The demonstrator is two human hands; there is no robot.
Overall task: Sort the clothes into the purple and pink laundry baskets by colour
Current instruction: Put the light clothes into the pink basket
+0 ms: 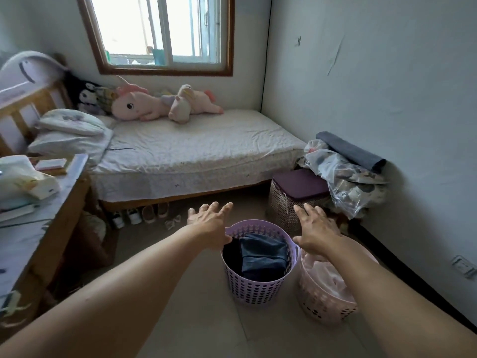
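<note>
Head view: both hands empty, fingers straight and spread. Left hand [209,223] hovers over the far-left rim of the purple perforated plastic laundry basket [254,289], thumb just at the rim, contact unclear. Right hand [317,232] hangs over the gap btwn that and the pink perforated plastic laundry basket [320,301], gripping nothing. Progress: dark navy and black folded clothes [260,255] sit in the purple one, pale pink clothes [327,271] in the pink one. No loose garments visible on the white-sheeted bed [196,151] or floor, so sorting looks about done, w/ nothing left in sight
</note>
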